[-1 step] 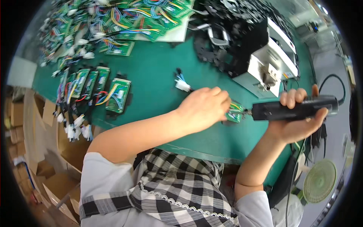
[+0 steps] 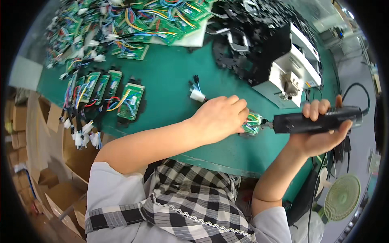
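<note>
A green circuit board (image 2: 254, 126) with coloured wires lies on the green table mat, partly covered by the fingers of my left hand (image 2: 221, 118). Those fingers are closed on the board's left side. From under this hand a white connector (image 2: 197, 95) with blue and black wire ends sticks out. My right hand (image 2: 318, 141) is wrapped round a black electric screwdriver (image 2: 298, 123), held nearly level. Its metal tip reaches the board's right edge; exactly where the tip touches is too small to tell.
Several wired circuit boards (image 2: 131, 101) stand in a row at left. A heap of wired boards (image 2: 162, 30) fills the far left. Behind the screwdriver stands a silver-and-black metal box (image 2: 279, 77), beside a pile of black plastic parts (image 2: 231, 56). A green fan (image 2: 343, 197) is at lower right.
The whole view has shifted slightly. Both hands keep their holds, and the screwdriver stays at the board's right edge.
</note>
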